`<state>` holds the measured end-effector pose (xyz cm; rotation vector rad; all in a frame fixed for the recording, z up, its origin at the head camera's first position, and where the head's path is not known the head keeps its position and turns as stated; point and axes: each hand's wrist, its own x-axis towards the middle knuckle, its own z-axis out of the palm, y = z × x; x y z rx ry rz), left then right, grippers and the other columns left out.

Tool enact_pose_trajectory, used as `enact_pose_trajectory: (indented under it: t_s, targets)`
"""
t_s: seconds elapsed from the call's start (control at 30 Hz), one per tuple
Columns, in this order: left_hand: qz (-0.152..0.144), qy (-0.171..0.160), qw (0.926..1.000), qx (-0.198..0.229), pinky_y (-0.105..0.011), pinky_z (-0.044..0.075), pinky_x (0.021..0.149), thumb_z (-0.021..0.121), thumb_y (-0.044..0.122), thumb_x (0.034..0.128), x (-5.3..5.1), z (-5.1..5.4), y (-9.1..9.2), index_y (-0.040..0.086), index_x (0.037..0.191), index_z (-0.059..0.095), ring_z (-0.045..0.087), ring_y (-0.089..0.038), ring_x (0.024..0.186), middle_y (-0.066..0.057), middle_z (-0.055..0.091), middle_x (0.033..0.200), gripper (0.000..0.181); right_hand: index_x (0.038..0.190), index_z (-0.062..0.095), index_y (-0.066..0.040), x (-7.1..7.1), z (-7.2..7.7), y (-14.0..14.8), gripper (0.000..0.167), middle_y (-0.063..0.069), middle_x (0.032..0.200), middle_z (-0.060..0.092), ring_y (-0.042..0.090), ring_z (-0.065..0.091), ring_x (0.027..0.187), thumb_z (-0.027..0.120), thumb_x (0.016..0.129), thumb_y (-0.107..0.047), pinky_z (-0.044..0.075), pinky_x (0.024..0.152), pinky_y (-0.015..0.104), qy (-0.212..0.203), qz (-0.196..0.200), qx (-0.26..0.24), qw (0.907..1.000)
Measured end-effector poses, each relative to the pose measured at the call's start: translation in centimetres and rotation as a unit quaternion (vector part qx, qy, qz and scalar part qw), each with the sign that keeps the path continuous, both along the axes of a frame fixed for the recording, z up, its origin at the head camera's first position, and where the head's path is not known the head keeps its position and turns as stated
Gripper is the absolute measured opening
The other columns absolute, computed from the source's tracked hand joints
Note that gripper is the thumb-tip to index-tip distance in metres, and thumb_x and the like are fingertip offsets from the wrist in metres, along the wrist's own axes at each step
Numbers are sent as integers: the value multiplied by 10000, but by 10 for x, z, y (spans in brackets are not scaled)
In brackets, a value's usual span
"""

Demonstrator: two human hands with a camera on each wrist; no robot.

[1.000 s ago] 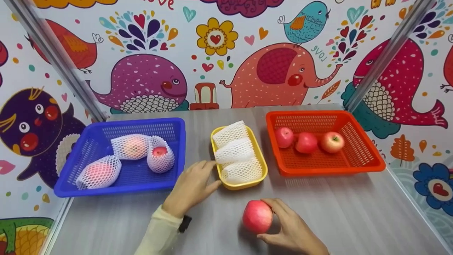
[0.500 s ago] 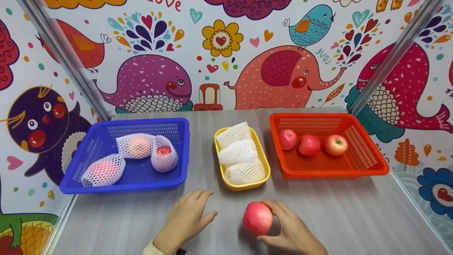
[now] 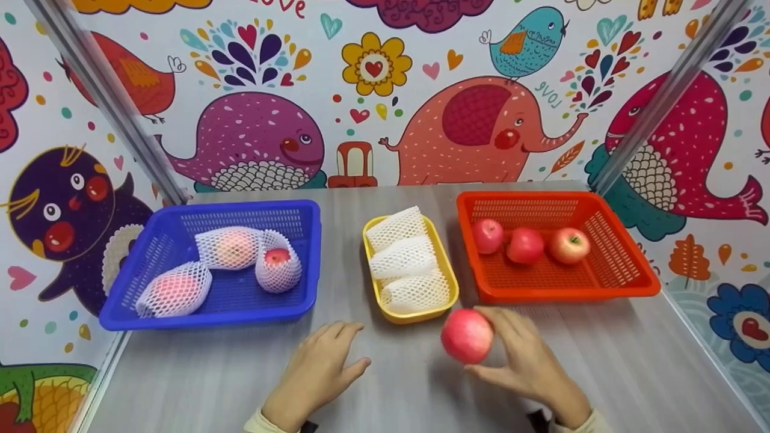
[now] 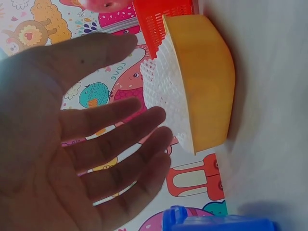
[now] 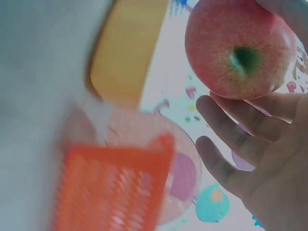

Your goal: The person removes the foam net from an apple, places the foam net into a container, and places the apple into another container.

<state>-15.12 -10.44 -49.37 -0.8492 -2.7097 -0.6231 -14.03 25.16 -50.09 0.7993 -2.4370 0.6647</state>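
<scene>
A red apple (image 3: pixel 467 337) is pinched between the thumb and fingers of my right hand (image 3: pixel 529 361), above the table in front of the yellow tray. In the right wrist view the apple (image 5: pixel 236 53) shows its green-tinged hollow. My left hand (image 3: pixel 319 373) is at the front of the table with its fingers spread and holds nothing; the left wrist view shows its bare palm (image 4: pixel 57 130). The yellow tray (image 3: pixel 449 287) holds white foam net sleeves (image 3: pixel 404 257). Several apples (image 3: pixel 569 245) lie in the orange-red basket (image 3: pixel 559 293).
To the left stands a blue basket (image 3: pixel 210 320) holding apples in white foam nets (image 3: pixel 174 290). Behind the baskets rises a wall (image 3: pixel 373 120) printed with cartoon animals. Metal posts (image 3: pixel 114 96) stand at the corners.
My left hand has drawn back from the yellow tray toward the table's front. My right hand has moved right and farther from me, carrying the apple.
</scene>
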Motion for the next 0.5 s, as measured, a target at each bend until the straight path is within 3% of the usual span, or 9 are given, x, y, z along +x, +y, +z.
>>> enact_pose_trajectory:
  t_s: [0.2, 0.5]
  targets:
    - [28, 22, 10000, -93, -452, 546, 793, 811, 310, 808, 1, -1, -2, 57, 1170, 673, 657, -270, 937, -76, 689, 1054, 463, 1347, 580, -64, -18, 27, 29, 846, 50, 1260, 612, 229, 555, 1106, 916, 640, -386, 417, 911, 431, -98, -291, 144, 9994]
    - [34, -136, 9995, -281, -457, 552, 771, 791, 347, 827, 2, -3, -2, 76, 1180, 672, 657, -261, 953, -67, 692, 1075, 460, 1329, 552, -51, -55, 66, 81, 827, 131, 1245, 591, 307, 543, 1075, 915, 671, -396, 464, 846, 557, -564, -882, 862, 9908]
